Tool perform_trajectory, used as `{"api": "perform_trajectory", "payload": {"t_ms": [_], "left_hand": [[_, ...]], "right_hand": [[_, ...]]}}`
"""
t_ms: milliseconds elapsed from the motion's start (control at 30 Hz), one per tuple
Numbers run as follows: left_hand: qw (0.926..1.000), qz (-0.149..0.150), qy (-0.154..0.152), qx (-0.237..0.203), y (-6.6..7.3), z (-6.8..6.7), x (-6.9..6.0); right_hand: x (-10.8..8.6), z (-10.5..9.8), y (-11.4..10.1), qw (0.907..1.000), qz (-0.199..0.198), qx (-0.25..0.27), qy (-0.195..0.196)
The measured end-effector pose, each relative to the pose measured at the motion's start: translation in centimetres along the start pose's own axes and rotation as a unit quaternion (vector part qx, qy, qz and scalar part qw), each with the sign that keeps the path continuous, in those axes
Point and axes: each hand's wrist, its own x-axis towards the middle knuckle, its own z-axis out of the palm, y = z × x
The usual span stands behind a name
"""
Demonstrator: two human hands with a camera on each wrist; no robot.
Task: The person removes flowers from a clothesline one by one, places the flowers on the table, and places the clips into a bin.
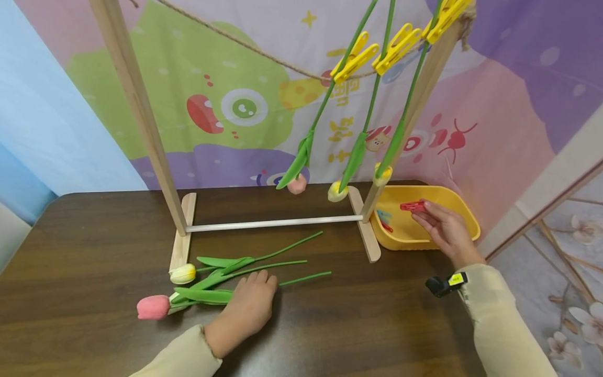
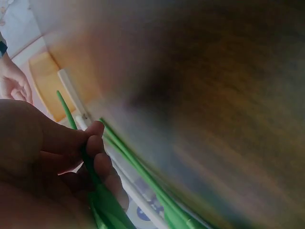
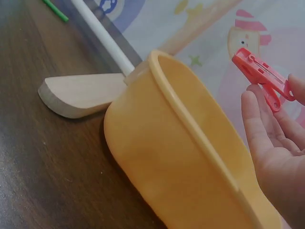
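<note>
On the table my left hand (image 1: 252,301) pinches the green stem (image 2: 90,167) of an artificial tulip between thumb and fingers. Under and beside it lie several leaves and stems, with a pink tulip head (image 1: 153,307) and a pale yellow one (image 1: 182,273) at the left. Which bloom belongs to the pinched stem I cannot tell for sure. My right hand (image 1: 445,230) holds a red clothespin (image 3: 259,76) by its handle end, above the yellow basin (image 1: 464,209). A few blue and red clothespins (image 1: 385,222) lie inside the basin.
A wooden frame (image 1: 141,104) with a white bottom bar (image 1: 273,223) stands on the brown table (image 1: 85,251). From its rope (image 1: 245,47) hang three tulips, head down, in yellow clothespins (image 1: 398,50). A cartoon cloth (image 1: 165,73) covers the back.
</note>
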Motion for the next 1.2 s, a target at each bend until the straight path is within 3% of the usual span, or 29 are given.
{"api": "perform_trajectory", "payload": {"t_ms": [200,467,700,867,933,967,1033,1133,1200], "left_hand": [[0.9999,-0.009,-0.012,-0.003,-0.1,0.6,0.1],[0.9998,0.000,0.018,-0.008,-0.4,1.2,0.3],[0.9997,0.000,0.010,-0.020,-0.4,1.0,0.3],[0.9998,-0.003,0.000,-0.022,-0.5,1.1,0.4],[0.9998,-0.003,0.001,-0.022,-0.6,1.1,0.4],[0.9997,-0.002,0.002,-0.023,-0.6,1.1,0.4],[0.9997,-0.002,0.005,-0.024,-0.6,1.1,0.4],[0.9996,-0.002,0.006,-0.028,-0.6,1.1,0.3],[0.9995,-0.003,0.006,-0.030,-0.6,1.1,0.4]], "right_hand": [[0.3,-0.6,0.1,0.9998,0.004,0.001,0.020],[0.4,-0.9,0.0,0.9983,0.010,-0.018,0.055],[0.7,-0.7,-0.2,0.9932,0.020,-0.094,0.065],[0.8,-0.3,-0.4,0.9764,0.054,-0.185,0.097],[1.0,-0.2,-0.3,0.9580,0.065,-0.258,0.107],[1.1,-0.1,-0.2,0.9432,0.067,-0.307,0.109],[1.4,0.0,-0.1,0.9021,0.073,-0.410,0.114],[2.0,0.0,0.3,0.8274,0.083,-0.542,0.120],[2.4,0.0,0.6,0.7932,0.090,-0.591,0.117]]}}
